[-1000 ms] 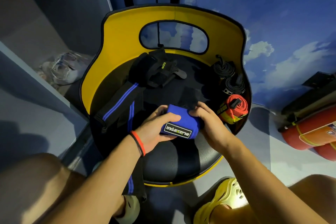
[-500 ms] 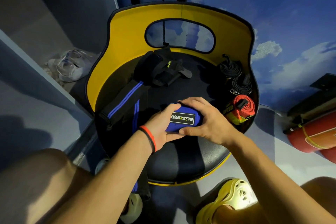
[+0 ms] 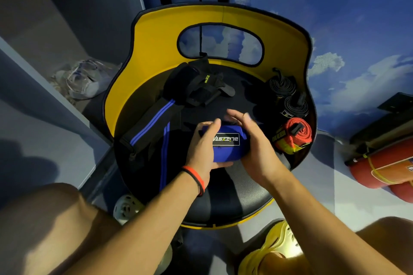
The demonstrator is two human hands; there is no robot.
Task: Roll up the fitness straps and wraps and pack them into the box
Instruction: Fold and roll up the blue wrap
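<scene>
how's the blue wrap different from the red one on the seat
The blue wrap sits in the left hand, the right hand against its end; the red wrap lies untouched at the seat's right edge. Blue bears a black label; red shows yellow. Both are rolled.

Black seat point(image 3: 234, 198) bears striped wrap point(image 3: 152, 121), black straps point(image 3: 196, 87), black rolls point(image 3: 282, 86), red roll point(image 3: 296, 135).

Dim, blue-tinted light; hard shadows on floor point(image 3: 33, 131) at left; wide-angle bending at edges; right hand point(image 3: 257, 147) motion-blurred.
</scene>
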